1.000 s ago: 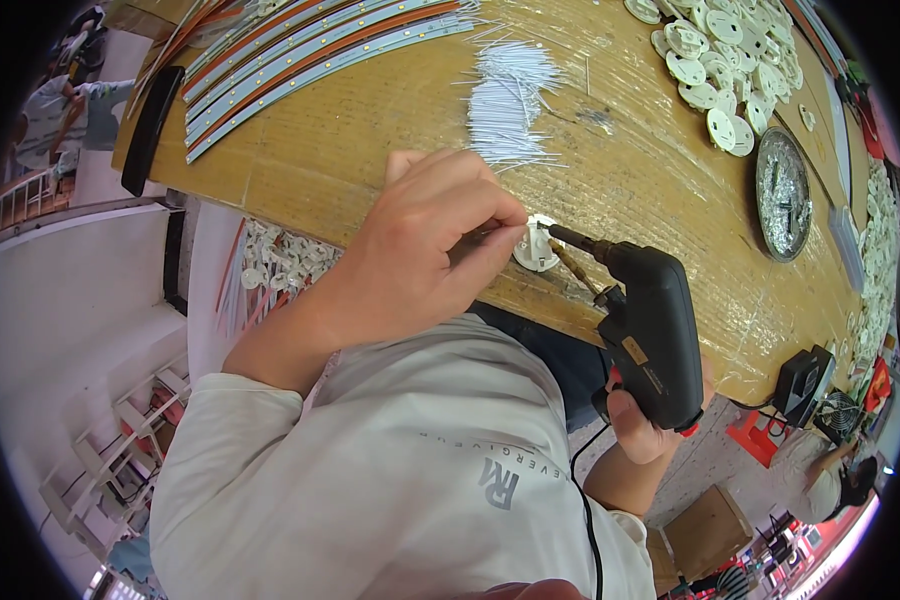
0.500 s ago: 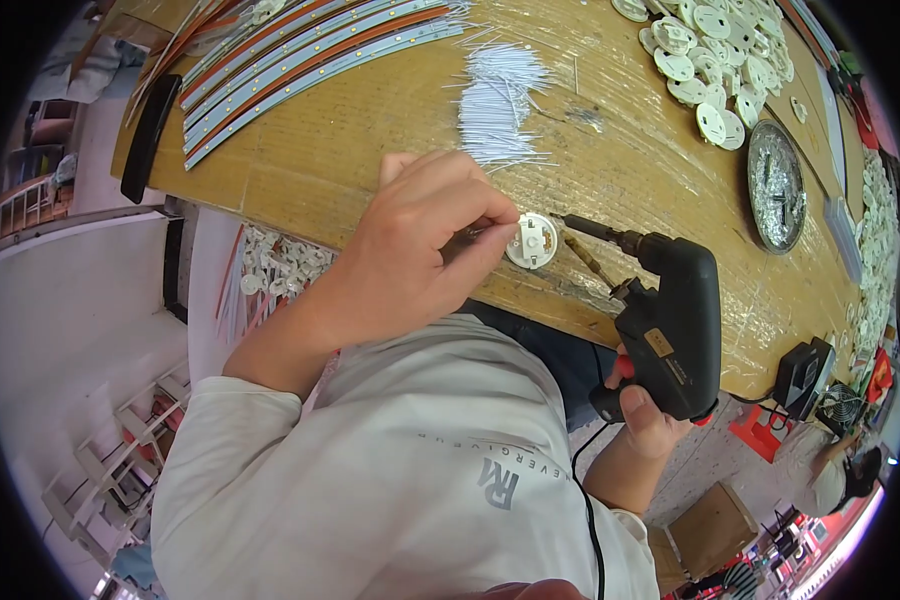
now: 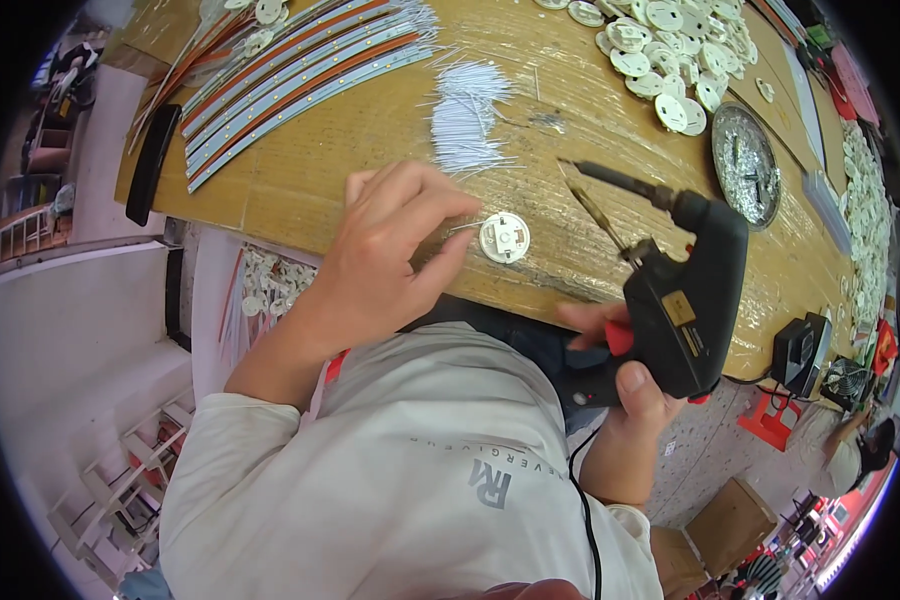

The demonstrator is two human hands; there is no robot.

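Observation:
A small round white plastic base (image 3: pixel 505 238) lies on the wooden bench, with raised fittings and copper-coloured metal on its top. From its left edge a thin white wire (image 3: pixel 460 229) runs toward my left hand (image 3: pixel 395 245). That hand hovers beside the base, thumb and index finger apart around the wire without visibly pinching it. My right hand (image 3: pixel 638 385) grips the handle of a black soldering gun (image 3: pixel 685 300) with a red trigger. The gun's iron tip and brass-coloured feed tube (image 3: pixel 598 217) point up and left, raised away from the base.
A bundle of cut white wires (image 3: pixel 467 118) lies ahead of the base. LED strips (image 3: pixel 305 85) spread at the far left, near a black bar (image 3: pixel 153 165). Many white round bases (image 3: pixel 670 50) are heaped at the far right, by a metal dish (image 3: pixel 718 150). A black cord (image 3: pixel 588 500) hangs across my shirt.
The soldering gun has lifted away from the base, up and right. My left thumb and index finger have parted from their pinch at the base's edge.

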